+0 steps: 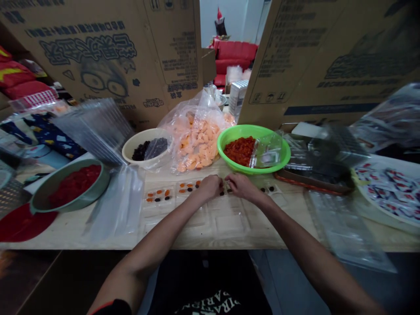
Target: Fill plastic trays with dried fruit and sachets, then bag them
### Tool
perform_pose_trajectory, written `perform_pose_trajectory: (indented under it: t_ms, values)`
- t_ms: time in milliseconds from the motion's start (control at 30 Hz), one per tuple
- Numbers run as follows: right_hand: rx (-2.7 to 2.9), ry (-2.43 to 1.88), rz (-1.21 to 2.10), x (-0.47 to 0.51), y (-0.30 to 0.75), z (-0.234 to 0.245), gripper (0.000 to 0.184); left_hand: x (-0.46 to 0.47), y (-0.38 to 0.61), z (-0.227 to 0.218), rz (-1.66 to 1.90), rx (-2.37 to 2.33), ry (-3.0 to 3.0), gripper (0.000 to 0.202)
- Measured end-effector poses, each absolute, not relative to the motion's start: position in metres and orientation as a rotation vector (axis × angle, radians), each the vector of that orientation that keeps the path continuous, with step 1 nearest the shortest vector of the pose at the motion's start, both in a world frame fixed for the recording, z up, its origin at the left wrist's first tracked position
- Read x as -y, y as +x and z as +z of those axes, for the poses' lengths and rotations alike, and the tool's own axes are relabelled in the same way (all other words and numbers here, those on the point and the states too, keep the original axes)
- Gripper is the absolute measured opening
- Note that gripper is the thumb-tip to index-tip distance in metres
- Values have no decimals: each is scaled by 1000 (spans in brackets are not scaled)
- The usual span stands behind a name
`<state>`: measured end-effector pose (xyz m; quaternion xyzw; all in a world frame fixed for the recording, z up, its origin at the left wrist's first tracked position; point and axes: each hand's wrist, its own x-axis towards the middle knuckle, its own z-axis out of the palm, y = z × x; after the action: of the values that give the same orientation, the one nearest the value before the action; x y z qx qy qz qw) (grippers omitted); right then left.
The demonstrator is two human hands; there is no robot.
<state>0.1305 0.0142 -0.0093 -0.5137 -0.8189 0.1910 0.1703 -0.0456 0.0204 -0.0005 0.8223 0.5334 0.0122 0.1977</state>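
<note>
My left hand [210,186] and my right hand [239,185] meet at the far middle of a clear plastic compartment tray [210,218] lying on the wooden table [78,238]. Both hands are curled with fingers pinched together over a tray cell; what they hold is too small to make out. Tray cells to the left hold small orange and dark pieces [159,195]. More dark pieces [271,189] sit in a cell to the right of my right hand.
Behind the tray stand a green bowl of red bits [253,148], a bag of orange pieces [197,140], a cream bowl of dark fruit [147,148] and a grey-green bowl of red pieces [70,186]. Clear plastic sheets [120,203] lie left; cardboard boxes [108,52] wall the back.
</note>
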Motion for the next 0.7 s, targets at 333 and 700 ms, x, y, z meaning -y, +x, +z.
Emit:
perform_pose_trajectory:
  t_ms: [333,700]
  values:
    - [2153,-1645,544,-6,171,-9,38,-15,-43,2,203,-1550,2286,30]
    - [2452,-1288,545,-10,147,-7,52,4,-42,-5,300,-1202,2295,18]
